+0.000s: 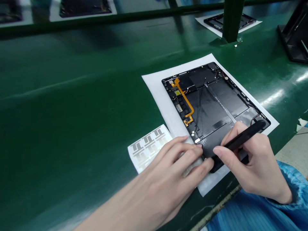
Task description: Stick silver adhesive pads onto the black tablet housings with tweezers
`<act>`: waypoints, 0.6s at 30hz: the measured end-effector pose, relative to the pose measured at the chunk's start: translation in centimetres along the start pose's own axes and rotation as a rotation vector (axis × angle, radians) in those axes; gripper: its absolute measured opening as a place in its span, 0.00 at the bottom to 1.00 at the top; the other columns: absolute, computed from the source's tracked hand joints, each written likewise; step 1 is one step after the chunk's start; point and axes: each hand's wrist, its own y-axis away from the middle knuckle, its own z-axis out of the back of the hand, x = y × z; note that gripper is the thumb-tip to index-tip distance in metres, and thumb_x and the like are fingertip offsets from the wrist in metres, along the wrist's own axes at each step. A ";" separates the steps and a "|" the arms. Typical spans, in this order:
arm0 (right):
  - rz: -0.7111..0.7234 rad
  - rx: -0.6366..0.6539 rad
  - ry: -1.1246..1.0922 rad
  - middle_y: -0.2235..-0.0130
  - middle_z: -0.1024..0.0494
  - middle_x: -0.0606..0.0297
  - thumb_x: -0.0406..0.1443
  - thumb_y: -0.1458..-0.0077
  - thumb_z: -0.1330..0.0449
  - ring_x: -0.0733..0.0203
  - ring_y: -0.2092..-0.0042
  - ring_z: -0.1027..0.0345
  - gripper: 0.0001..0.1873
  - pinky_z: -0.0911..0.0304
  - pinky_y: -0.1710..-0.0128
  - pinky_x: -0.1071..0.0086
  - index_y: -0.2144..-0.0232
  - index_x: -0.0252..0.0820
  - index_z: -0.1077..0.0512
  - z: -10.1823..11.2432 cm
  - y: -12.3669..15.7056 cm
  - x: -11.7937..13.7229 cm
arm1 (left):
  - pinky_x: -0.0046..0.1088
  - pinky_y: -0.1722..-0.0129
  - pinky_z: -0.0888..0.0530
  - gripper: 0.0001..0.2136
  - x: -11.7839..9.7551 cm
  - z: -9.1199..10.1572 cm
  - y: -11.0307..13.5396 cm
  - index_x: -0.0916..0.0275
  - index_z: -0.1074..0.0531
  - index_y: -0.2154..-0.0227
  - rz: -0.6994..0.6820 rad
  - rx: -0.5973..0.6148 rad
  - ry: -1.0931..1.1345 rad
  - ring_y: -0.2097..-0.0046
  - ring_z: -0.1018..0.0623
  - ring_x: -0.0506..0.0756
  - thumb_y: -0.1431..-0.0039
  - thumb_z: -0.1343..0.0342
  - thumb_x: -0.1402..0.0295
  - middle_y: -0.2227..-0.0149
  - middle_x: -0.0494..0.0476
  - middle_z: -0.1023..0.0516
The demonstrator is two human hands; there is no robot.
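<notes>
Left hand [173, 163] and right hand [252, 163] sit just apart at the 6 o'clock edge of the opened tablet [209, 102]: left braces it on the white paper sheet [163, 109], steadying it, right pinches a black pen-shaped tool [243, 138].

**Two hands [173, 170] [250, 163], one black plastic tool [243, 136] — four tablet frames in all**
One open tablet frame [204, 106] on one white paper sheet [163, 118], with one orange flex cable [185, 99] inside; one label sheet [149, 149] beside it. Farther off — three more tablet frames [228, 21], each on paper, and one green post [231, 19].
</notes>
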 end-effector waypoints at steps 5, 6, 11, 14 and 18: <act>-0.008 0.010 0.010 0.75 0.34 0.71 0.30 0.39 0.44 0.72 0.76 0.40 0.12 0.44 0.77 0.76 0.75 0.41 0.39 0.0 0.1 0.0 | 0.41 0.46 0.30 0.20 -0.1 -0.6 -0.3 0.60 0.27 0.54 0.016 -0.030 0.009 0.59 0.28 0.59 0.36 0.62 0.81 0.64 0.57 0.27; -0.021 0.012 0.004 0.75 0.34 0.71 0.30 0.40 0.44 0.72 0.76 0.40 0.12 0.44 0.77 0.76 0.75 0.41 0.39 0.1 0.1 0.0 | 0.41 0.46 0.30 0.20 -0.1 -0.7 -0.4 0.60 0.27 0.54 0.012 -0.033 0.019 0.60 0.28 0.59 0.35 0.63 0.81 0.64 0.57 0.27; -0.141 -0.051 -0.173 0.75 0.34 0.71 0.33 0.41 0.40 0.69 0.76 0.38 0.10 0.44 0.81 0.76 0.74 0.42 0.36 0.1 0.6 -0.2 | 0.43 0.46 0.29 0.17 0.7 -1.0 0.1 0.61 0.28 0.54 -0.038 -0.084 0.056 0.60 0.27 0.58 0.32 0.61 0.80 0.62 0.58 0.27; -0.175 -0.116 -0.305 0.75 0.34 0.72 0.33 0.42 0.39 0.71 0.78 0.39 0.09 0.43 0.82 0.77 0.73 0.42 0.34 0.2 0.7 -0.4 | 0.44 0.42 0.30 0.18 1.1 -1.0 0.6 0.61 0.28 0.53 -0.073 -0.105 0.078 0.54 0.26 0.57 0.32 0.61 0.82 0.59 0.60 0.25; -0.207 -0.138 -0.371 0.75 0.33 0.72 0.33 0.42 0.38 0.74 0.80 0.40 0.10 0.44 0.83 0.80 0.74 0.41 0.33 0.2 0.5 -0.3 | 0.44 0.40 0.31 0.17 1.2 -0.7 0.9 0.62 0.28 0.50 -0.061 -0.068 0.102 0.51 0.25 0.57 0.30 0.59 0.80 0.56 0.61 0.24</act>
